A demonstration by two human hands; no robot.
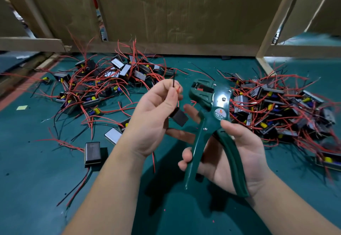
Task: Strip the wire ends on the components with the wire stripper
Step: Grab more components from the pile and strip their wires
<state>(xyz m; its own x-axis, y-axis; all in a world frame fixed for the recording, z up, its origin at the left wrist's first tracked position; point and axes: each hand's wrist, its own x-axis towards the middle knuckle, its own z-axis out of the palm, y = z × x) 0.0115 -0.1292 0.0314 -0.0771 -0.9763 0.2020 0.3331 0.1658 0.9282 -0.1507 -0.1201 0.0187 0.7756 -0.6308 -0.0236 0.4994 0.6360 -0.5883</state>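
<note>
My right hand [230, 153] grips the two handles of a green wire stripper [210, 116], whose jaws [202, 88] point up and left and stand apart. My left hand [156, 113] pinches a black wire [174, 80] and a red wire [178, 89] between thumb and fingertips, just left of the jaws. A small black box component [180, 117] hangs from those wires below my fingers. The wire tips are clear of the jaws.
On the green mat [36, 188], a pile of components with red and black wires [103, 81] lies at the back left, and another pile [280, 109] at the right. A single black box [92, 154] lies near my left forearm. Cardboard walls [175, 13] stand behind.
</note>
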